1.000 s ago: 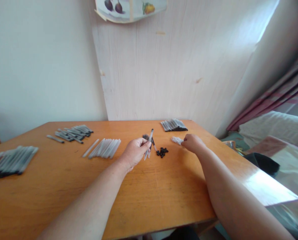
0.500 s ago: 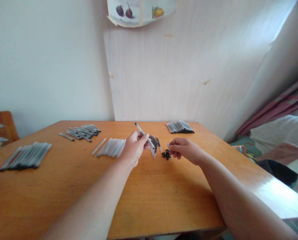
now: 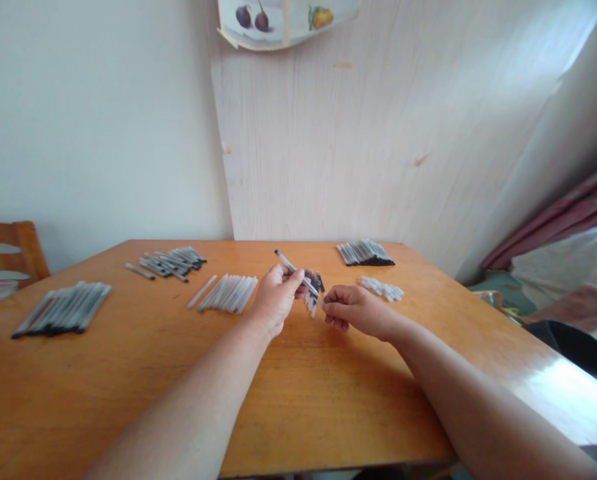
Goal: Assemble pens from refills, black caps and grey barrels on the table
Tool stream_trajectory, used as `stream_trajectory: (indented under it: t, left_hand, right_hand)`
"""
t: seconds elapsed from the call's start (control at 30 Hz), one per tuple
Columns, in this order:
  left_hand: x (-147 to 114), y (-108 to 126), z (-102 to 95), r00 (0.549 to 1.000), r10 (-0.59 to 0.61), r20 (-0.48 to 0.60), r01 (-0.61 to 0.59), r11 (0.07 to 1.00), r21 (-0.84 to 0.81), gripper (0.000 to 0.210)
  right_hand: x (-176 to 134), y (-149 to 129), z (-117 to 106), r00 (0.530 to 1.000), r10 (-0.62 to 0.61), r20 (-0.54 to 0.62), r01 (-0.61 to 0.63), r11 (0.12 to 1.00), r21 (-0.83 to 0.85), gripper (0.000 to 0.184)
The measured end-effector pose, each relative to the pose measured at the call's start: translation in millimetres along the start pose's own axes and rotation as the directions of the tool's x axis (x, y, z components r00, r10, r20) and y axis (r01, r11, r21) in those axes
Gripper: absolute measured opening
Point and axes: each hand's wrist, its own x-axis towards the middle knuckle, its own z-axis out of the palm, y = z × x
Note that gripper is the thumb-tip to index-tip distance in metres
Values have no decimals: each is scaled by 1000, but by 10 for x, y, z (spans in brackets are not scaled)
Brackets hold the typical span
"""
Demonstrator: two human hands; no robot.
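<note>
My left hand (image 3: 277,299) is closed on a pen (image 3: 285,261), a pale barrel with a dark upper end, its other end slanting down to the right. My right hand (image 3: 355,310) pinches a small whitish cap (image 3: 321,303) at the pen's lower tip; whether the two touch I cannot tell. Behind and below the hands lies a bunch of dark-and-clear refills (image 3: 312,304), partly hidden. Just left of my left hand is a row of clear pen barrels (image 3: 231,293). Beyond my right hand lies a heap of whitish caps (image 3: 381,289).
The wooden table (image 3: 283,400) meets a wall at the back. Grey pens with dark ends form a left pile (image 3: 63,309), a loose back-left pile (image 3: 172,261) and a neat back-right stack (image 3: 364,253). A chair (image 3: 28,252) stands at the left; a black container (image 3: 571,347) is at the right.
My right hand has moved left with the small cap to the pen's tip, uncovering the whitish caps and covering the small black pieces. The left hand still holds the pen. The view shifted slightly.
</note>
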Motion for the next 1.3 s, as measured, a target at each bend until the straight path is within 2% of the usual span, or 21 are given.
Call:
stream_trajectory:
  t: [0.53,0.87,1.03,1.3]
  left_hand:
    - [-28,-10,18,999,-26,36,25,1000,13,20]
    - [-24,-20,24,998,-54,18,55,998,-25,20]
    - [-51,-8,49,996,-72,43,74,996,-47,22]
    - [-58,-46,68,998,-70,-7,69,997,-46,26]
  right_hand:
    - [33,52,-6,999,8,-45,-8,1000,3,16]
    - [37,32,21,997,-16,-73,23,995,100,12]
    - [27,-4,40,995,-32,-97,44,991,125,14]
    - [36,8,81,985,-54,-166,68,994,82,20]
